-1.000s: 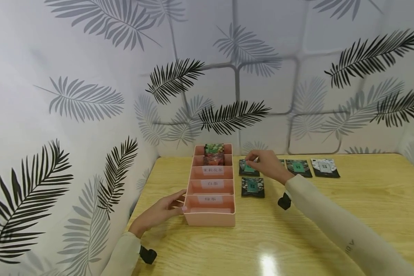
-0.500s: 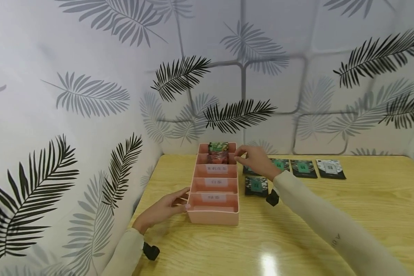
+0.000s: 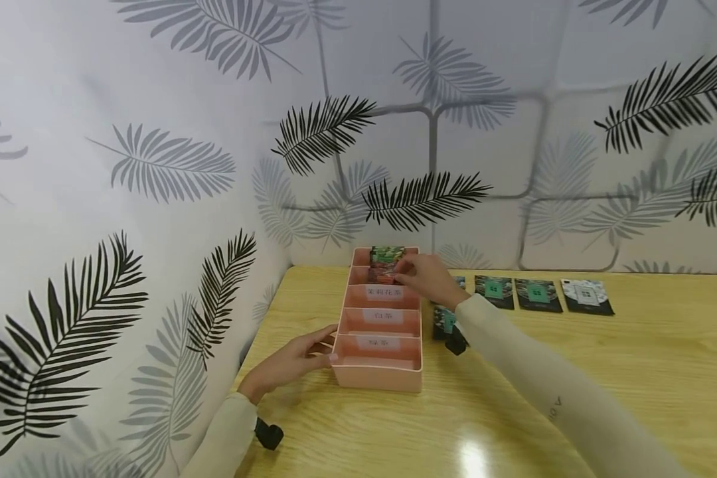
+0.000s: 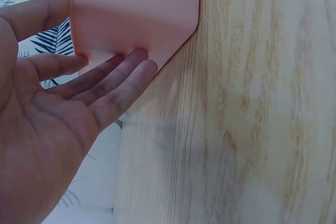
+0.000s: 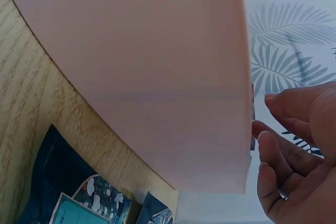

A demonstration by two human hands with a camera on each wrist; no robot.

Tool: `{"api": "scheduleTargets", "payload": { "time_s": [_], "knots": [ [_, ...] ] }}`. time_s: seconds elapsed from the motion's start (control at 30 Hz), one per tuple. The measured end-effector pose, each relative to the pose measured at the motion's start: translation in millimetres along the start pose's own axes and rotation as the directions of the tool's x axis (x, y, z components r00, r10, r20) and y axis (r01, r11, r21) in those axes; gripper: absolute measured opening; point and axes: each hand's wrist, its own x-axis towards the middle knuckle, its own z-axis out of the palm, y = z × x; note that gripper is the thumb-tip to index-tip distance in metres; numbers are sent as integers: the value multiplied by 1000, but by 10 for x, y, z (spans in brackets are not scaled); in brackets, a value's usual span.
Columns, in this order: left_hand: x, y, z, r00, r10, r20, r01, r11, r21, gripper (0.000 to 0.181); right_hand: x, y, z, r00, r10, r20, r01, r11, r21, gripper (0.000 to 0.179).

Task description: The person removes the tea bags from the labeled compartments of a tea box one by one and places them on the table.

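A long pink divided box (image 3: 378, 378) stands on the table, paper labels on its nearer dividers. My left hand (image 3: 293, 365) rests against its near left corner, and in the left wrist view extended fingers (image 4: 123, 85) touch the outer wall. Over the far part of the box is my right hand (image 3: 431, 277), its fingertips right at a red sachet (image 3: 381, 274) in the second compartment from the back. The right wrist view shows a gap between thumb and fingers at the rim. Behind the red sachet, a green sachet (image 3: 386, 253) sits in the rearmost compartment.
Right of the box lie dark sachets with green labels, including one sachet (image 3: 494, 291) and another (image 3: 538, 295), plus a white-and-black sachet (image 3: 587, 296). A nearer dark sachet (image 3: 442, 323) is partly hidden by my right wrist. A leaf-patterned wall (image 3: 484, 219) borders the wooden table (image 3: 514, 411).
My right hand has moved left from over the dark sachets to the red sachet in the box. My left hand keeps its place on the box; the head view has shifted slightly.
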Motion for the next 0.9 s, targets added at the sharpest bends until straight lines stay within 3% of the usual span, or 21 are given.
{"api": "scheduleTargets", "payload": {
  "time_s": [0.4,0.63,0.9],
  "knots": [
    [-2,4,7,999,35,5,-35,999,-25,66,137,20,63,997,60,44,-58,997,-44,18],
    [-78,248,36,1000,8,23,-7,997,-74,65,141,1,79,995,95,39,-93,994,-61,16],
    [-57,140,38,1000,4,8,-4,999,-45,65,158,12,122,995,100,21,-99,994,-45,18]
  ]
}}
